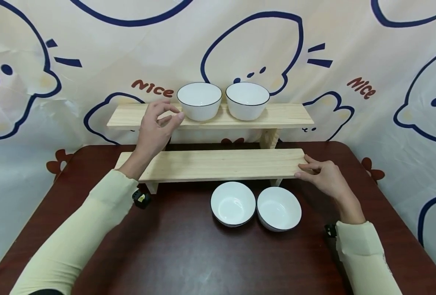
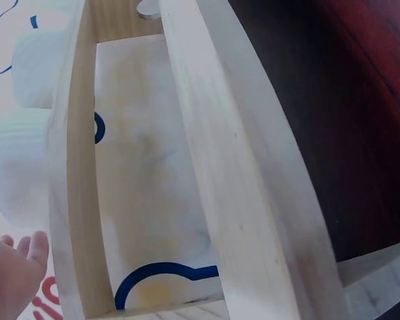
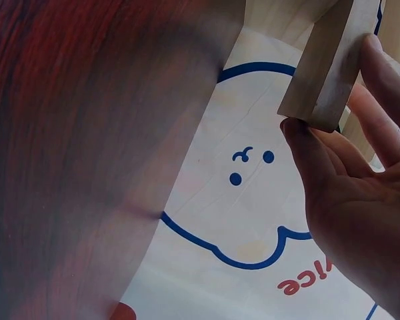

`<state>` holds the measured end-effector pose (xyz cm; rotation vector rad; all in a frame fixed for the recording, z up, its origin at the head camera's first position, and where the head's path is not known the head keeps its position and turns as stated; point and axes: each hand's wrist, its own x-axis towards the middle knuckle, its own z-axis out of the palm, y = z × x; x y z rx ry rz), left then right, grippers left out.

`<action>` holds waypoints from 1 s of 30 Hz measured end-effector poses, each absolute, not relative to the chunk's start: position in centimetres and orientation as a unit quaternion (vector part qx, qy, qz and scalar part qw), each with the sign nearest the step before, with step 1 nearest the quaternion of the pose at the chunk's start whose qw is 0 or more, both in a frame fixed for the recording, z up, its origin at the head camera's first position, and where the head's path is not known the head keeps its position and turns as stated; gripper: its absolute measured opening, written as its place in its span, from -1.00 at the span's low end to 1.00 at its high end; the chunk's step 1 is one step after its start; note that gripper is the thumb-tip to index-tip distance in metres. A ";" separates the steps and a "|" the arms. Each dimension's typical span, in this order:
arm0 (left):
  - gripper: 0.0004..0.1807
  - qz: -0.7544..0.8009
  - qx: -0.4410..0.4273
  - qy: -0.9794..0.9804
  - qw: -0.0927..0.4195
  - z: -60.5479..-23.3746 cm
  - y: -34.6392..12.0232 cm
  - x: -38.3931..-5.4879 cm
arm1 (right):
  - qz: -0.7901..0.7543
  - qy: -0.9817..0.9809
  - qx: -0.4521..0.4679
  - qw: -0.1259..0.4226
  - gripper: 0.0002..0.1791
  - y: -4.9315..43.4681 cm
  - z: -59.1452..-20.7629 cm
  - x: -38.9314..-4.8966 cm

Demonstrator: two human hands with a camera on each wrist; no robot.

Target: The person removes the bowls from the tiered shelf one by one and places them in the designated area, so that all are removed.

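Note:
A two-tier wooden shelf point(image 1: 221, 164) stands on the table. Two white bowls with dark rims, a left one point(image 1: 199, 102) and a right one point(image 1: 247, 102), sit side by side on its upper board point(image 1: 288, 114). My left hand point(image 1: 159, 125) is beside the left upper bowl, fingers loosely bent and holding nothing; the left wrist view shows the hand point(image 2: 17, 273) just apart from that bowl point(image 2: 23, 167). At the right end of the lower board, my right hand point(image 1: 323, 176) grips the wood between thumb and fingers, as the right wrist view also shows at the board's end point(image 3: 327, 87).
Two more white bowls, one on the left point(image 1: 233, 204) and one on the right point(image 1: 279, 209), stand close together on the dark red-brown table point(image 1: 203, 262) in front of the shelf. A cartoon-printed cloth point(image 1: 103, 53) hangs right behind the shelf.

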<state>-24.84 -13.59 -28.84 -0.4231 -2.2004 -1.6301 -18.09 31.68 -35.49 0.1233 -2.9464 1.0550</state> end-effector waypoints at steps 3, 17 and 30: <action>-0.60 -0.576 -0.150 -0.782 0.184 -28.6 -13.3 -25.3 | 0.338 -0.940 0.043 0.008 -0.49 31.8 -35.5 -18.1; -0.55 -0.580 -0.140 -0.777 0.200 -28.3 -12.5 -27.4 | 0.343 -0.938 0.041 0.011 -0.50 31.6 -35.3 -18.1; -0.52 -0.580 -0.148 -0.782 0.175 -28.3 -11.5 -27.9 | 0.349 -0.936 0.040 0.007 -0.50 31.7 -35.5 -18.1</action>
